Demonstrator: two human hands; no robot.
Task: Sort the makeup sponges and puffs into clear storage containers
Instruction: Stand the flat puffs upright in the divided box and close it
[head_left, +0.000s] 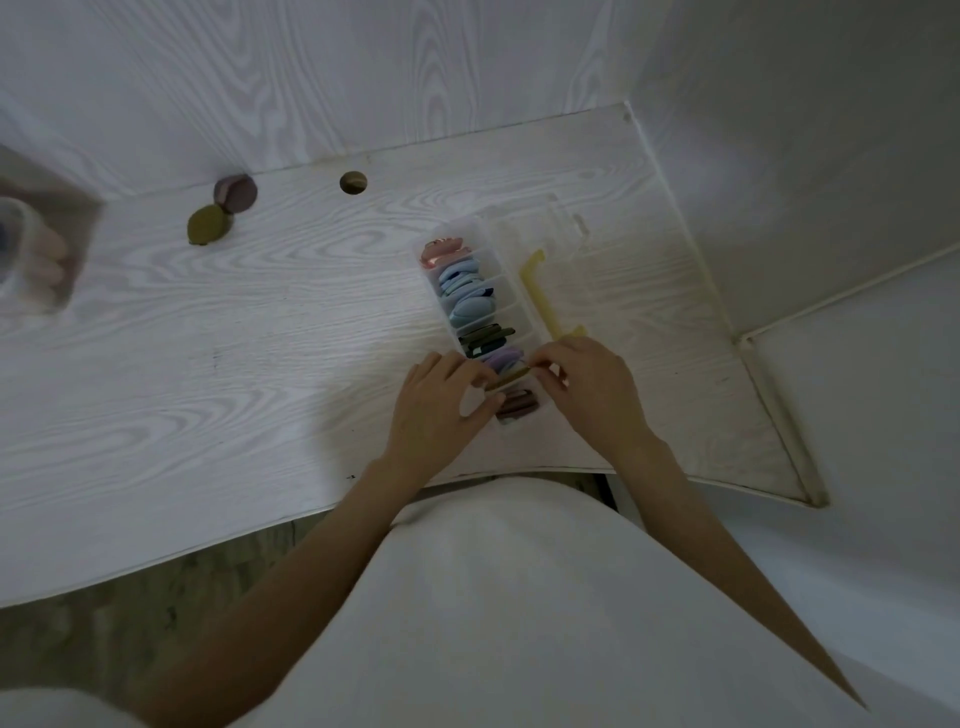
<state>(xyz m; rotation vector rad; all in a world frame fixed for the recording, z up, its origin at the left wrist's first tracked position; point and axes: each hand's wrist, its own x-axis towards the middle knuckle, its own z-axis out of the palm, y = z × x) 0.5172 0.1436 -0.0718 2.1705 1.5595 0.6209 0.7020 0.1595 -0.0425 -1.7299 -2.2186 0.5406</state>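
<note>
White desk (208, 364) — puff (511, 375) between hands.

No text, label, brand, number or sign can be read anywhere in the frame. The clear organizer (485, 312) at center, the puffs (470, 291) in it and the pale worktop (208, 364) carry no visible print; the container (26, 260) at the left edge is too blurred to tell.
</note>
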